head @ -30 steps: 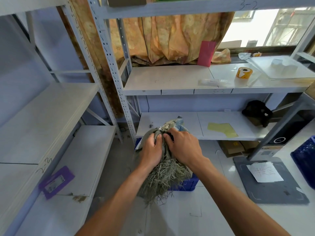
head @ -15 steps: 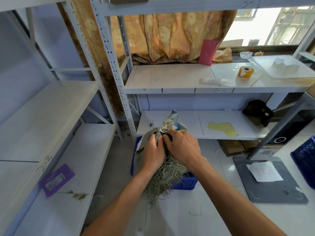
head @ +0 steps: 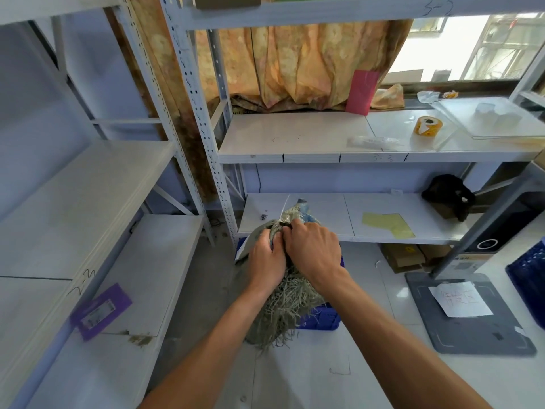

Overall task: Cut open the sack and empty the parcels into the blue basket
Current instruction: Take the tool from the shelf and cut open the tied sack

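Observation:
A grey-green woven sack (head: 287,308) with a frayed, stringy lower edge hangs bunched up in front of me, above the floor. My left hand (head: 265,262) and my right hand (head: 314,250) both grip its gathered top, side by side and touching. Behind and under the sack stands the blue basket (head: 323,318); only its near right corner and a strip of its left rim show. No parcels are visible; the sack and my hands hide the basket's inside.
White metal shelving (head: 339,154) stands ahead and to the left. A tape roll (head: 427,126) lies on the middle shelf, a black object (head: 448,196) on the lower one. A grey mat with a paper (head: 463,314) and another blue crate (head: 530,287) sit at right.
The view has shifted slightly. My hands have worked the sack's top a little, and the bunched end poking up above them looks shorter and flatter than before.

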`<action>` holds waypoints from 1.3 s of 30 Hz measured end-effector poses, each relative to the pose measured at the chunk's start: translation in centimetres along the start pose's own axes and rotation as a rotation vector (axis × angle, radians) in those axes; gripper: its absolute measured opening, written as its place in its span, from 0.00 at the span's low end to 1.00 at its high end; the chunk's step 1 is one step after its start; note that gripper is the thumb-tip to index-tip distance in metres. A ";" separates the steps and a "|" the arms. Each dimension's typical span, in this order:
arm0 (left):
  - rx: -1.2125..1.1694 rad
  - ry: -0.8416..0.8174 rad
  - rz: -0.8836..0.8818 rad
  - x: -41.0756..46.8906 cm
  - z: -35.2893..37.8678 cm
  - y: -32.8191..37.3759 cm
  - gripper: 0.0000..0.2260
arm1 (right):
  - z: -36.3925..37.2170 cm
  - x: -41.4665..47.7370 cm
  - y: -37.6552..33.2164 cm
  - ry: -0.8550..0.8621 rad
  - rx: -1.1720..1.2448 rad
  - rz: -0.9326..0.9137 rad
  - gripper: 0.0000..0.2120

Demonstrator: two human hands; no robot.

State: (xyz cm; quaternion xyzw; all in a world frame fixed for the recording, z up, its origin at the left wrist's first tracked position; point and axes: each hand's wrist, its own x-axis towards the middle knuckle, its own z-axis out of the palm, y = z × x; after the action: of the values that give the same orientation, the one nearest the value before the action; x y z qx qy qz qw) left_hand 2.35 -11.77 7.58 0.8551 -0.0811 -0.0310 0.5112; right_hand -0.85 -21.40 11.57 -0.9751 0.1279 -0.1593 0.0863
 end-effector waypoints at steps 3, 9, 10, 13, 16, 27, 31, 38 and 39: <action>-0.006 0.042 0.005 0.0 -0.1 0.2 0.14 | 0.0 0.4 -0.4 -0.018 -0.038 -0.010 0.17; 0.057 0.069 -0.003 0.3 -0.5 0.2 0.12 | 0.7 0.3 -1.2 -0.054 -0.141 -0.046 0.12; 0.073 0.072 0.001 0.4 -0.7 0.1 0.12 | 0.8 0.3 -1.3 -0.061 -0.155 -0.046 0.11; 0.135 0.084 0.020 0.8 -1.1 0.0 0.13 | 1.1 0.4 -1.5 -0.078 -0.182 -0.039 0.10; 0.176 0.069 0.046 1.1 -1.4 -0.1 0.15 | 1.1 0.4 -1.7 -0.077 -0.194 -0.041 0.10; 0.048 0.081 -0.036 1.2 -1.7 -0.4 0.16 | 1.1 -0.2 -2.8 -0.071 -0.184 -0.025 0.11; 0.030 0.058 -0.057 0.8 -1.5 -1.1 0.18 | 1.5 -1.1 -2.6 -0.093 -0.246 -0.075 0.10; 0.064 -0.004 -0.016 0.6 -2.1 -1.6 0.18 | 1.4 -0.2 -2.2 -0.091 -0.153 -0.073 0.13; 0.054 0.008 -0.011 0.5 -2.0 -1.5 0.18 | 1.4 -0.1 -2.2 -0.083 -0.152 -0.079 0.13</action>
State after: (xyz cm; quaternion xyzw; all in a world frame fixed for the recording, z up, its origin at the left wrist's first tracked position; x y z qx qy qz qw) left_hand 3.25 -9.40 7.29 0.8690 -0.0750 -0.0281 0.4882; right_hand 0.07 -19.06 10.70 -0.9889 0.0972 -0.1118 0.0110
